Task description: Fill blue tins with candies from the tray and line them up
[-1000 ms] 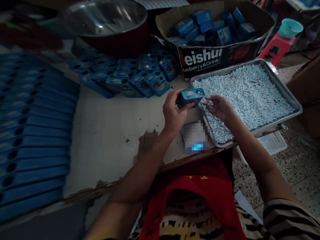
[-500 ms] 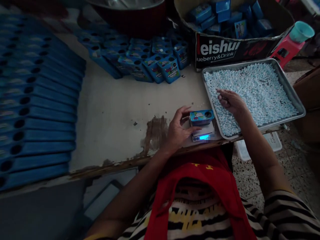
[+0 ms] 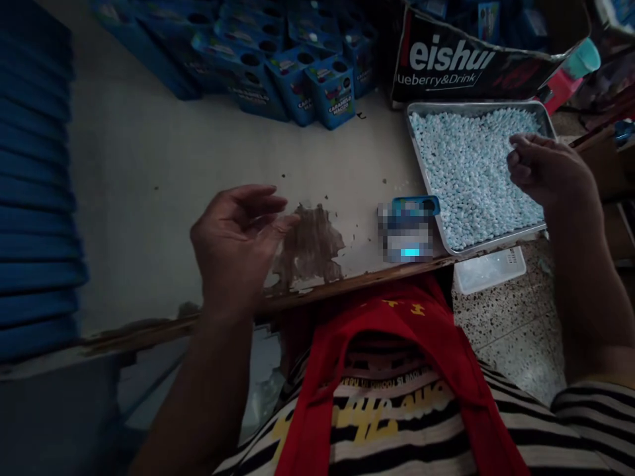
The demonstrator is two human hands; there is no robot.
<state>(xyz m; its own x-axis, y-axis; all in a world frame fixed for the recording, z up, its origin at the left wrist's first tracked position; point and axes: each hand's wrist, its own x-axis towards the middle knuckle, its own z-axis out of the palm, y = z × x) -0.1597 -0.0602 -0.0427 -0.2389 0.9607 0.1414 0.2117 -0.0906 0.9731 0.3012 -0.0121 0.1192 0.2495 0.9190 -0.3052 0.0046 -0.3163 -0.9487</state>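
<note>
My left hand [image 3: 238, 244] is held above the worn tabletop, its thumb and fingers apart and nothing between them. To its right, a blue candy box [image 3: 415, 203] lies on a small digital scale [image 3: 409, 252] with a lit display; part of both is blurred out. My right hand [image 3: 555, 172] hovers over the right side of a metal tray [image 3: 421, 152] full of small pale blue and white candies [image 3: 476, 175]. Its fingers are curled and pinched together, and whatever they hold is hidden.
Blue candy boxes [image 3: 332, 92] with round holes stand grouped at the back. Rows of more blue boxes [image 3: 34, 192] line the left side. Behind the tray is a black carton [image 3: 456, 66] of boxes, beside a pink and turquoise funnel stand [image 3: 563, 82]. A white plastic container [image 3: 491, 270] sits below the table edge.
My left hand has left the box on the scale and moved left, away from it. My right hand has shifted right across the tray, and the view has turned a little.
</note>
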